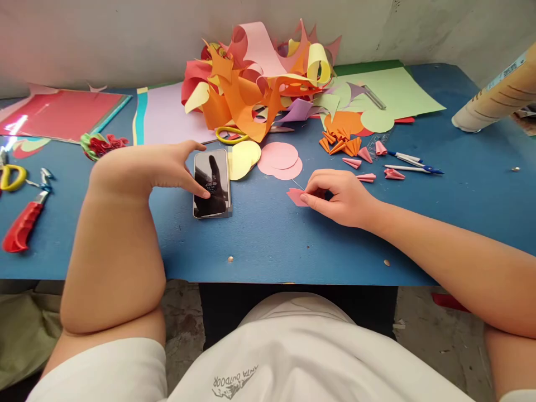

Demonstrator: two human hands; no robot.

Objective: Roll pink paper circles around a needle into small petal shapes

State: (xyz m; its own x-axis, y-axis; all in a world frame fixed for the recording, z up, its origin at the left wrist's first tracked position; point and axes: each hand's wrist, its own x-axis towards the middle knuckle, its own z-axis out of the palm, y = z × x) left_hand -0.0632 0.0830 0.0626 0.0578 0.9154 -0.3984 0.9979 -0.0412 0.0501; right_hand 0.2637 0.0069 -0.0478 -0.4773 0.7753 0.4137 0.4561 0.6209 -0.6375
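Observation:
My left hand [178, 167] is spread with its thumb on the screen of a phone [213, 195] that lies on the blue table. Between the thumb and fingers of my right hand [335, 195] is a small folded pink paper piece [296, 196], with a thin line sticking up beside it. Pink paper circles [280, 159] lie between the hands, beside yellow circles [243, 159]. Folded pink pieces [365, 154] and several orange cones [341, 142] rest beyond my right hand.
A heap of cut paper scraps [247, 89] stands at the back, with yellow scissors [230, 135] below it. A compass [414, 167] lies at right near a tall container [494, 97]. At far left are a red-handled cutter [25, 226] and red paper sheets [67, 114].

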